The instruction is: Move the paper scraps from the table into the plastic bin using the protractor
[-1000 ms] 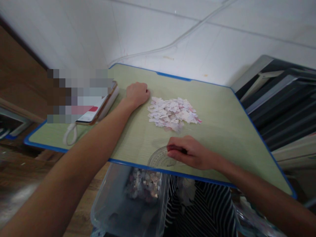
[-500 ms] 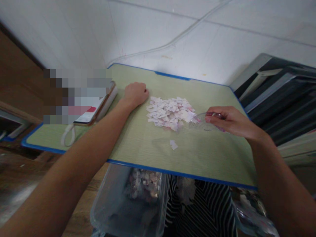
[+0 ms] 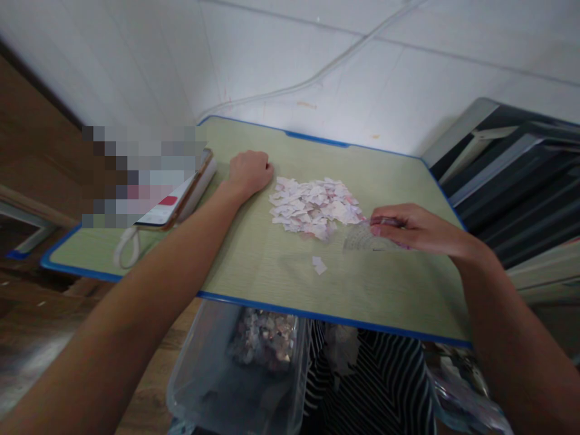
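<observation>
My right hand (image 3: 405, 223) grips a clear plastic protractor (image 3: 357, 238) between thumb and fingers. The protractor's curved edge lies close to the right side of a heap of torn white and pinkish paper scraps (image 3: 312, 205). Part of the protractor is hidden under my fingers. On the far left side of the heap, my left hand (image 3: 250, 171) rests on the table in a loose fist, apart from the paper, with nothing visible in it. A small loose paper scrap (image 3: 319, 264) lies in front of the heap.
The green table (image 3: 272, 278) has a blue rim. A phone (image 3: 170, 205) with a white strap leans at the left, partly blurred out. Below the front edge sits a clear plastic bin (image 3: 235, 380) holding scraps. Dark panels (image 3: 521, 169) stand at the right, a wall behind.
My right hand has moved slightly left and nearer to me, carrying the protractor, which now lies lower beside the heap. My left hand and the heap look unchanged.
</observation>
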A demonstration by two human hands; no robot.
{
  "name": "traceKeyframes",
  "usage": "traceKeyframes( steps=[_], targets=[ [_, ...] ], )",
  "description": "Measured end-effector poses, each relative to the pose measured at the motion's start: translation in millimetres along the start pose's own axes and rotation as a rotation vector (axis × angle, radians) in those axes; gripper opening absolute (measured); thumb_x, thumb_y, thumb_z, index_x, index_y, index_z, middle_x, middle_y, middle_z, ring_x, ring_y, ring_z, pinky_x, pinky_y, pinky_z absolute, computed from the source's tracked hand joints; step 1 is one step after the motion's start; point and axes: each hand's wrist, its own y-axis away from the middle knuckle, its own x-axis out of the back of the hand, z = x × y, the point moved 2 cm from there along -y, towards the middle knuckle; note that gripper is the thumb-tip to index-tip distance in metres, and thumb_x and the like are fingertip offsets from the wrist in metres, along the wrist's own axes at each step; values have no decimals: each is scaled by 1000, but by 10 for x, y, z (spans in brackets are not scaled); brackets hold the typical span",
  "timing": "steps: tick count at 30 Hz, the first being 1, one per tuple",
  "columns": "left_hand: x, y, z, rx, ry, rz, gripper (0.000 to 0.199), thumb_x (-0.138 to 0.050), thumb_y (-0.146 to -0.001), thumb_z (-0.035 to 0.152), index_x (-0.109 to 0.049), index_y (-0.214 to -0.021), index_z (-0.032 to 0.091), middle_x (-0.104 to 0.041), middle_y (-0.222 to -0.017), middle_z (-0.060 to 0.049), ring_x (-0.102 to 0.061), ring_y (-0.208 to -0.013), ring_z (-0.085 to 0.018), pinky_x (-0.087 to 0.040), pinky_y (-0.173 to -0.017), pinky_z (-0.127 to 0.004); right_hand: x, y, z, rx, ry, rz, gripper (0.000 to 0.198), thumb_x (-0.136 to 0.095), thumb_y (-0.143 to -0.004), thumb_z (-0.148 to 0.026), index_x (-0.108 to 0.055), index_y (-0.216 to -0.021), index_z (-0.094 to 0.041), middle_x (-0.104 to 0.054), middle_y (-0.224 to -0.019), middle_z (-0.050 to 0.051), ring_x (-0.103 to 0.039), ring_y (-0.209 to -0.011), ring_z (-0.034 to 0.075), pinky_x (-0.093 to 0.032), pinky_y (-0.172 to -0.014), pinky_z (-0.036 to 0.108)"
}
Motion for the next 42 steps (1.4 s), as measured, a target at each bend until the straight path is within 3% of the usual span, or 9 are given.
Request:
traceKeyframes(
  steps=[5, 13, 29, 38, 42],
  targets=[
    [14, 8, 10, -2, -7, -4, 50, -32, -92, 31, -66, -123, 12, -68, -123, -18, -61, -115, -32, -48, -95, -42, -48, 17, -31, 19, -65, -99, 42, -59, -90, -56, -54, -71, -19, -39, -56, -6, -36, -48, 7, -26, -44, 22],
    [-1, -3, -2, -12, -2, 15, 49, -33, -92, 31, -68, -122, 12, -69, -120, -18, -62, -115, -32, -48, -95, -42, 54, 28, 25, -47, -53, 84, 45, -60, -87, -62, -55, -74, -19, -38, -48, -8, -36, -40, 6, -25, -38, 21],
    [0, 6, -5, -15, 15, 9, 51, -31, -92, 32, -66, -123, 12, -68, -122, -18, -61, -115, -31, -47, -96, -42, -69, -10, -24, 20, -29, -41, 40, -56, -91, -53, -56, -73, -18, -45, -58, -4, -40, -49, 7, -29, -45, 23],
    [16, 11, 2, -9, 9, 9, 50, -32, -91, 31, -67, -122, 14, -69, -122, -18, -60, -116, -32, -47, -95, -42, -114, 30, -107, 128, -16, -272, 41, -54, -95, -48, -53, -68, -18, -42, -57, -5, -39, -53, 7, -29, -49, 21],
    [20, 14, 5, -3, 9, -2, 50, -32, -91, 32, -67, -122, 13, -68, -123, -19, -60, -116, -33, -47, -95, -42, -188, 67, -118, 104, -71, -390, 43, -55, -93, -54, -58, -71, -17, -50, -63, -3, -45, -58, 9, -34, -52, 21]
  ],
)
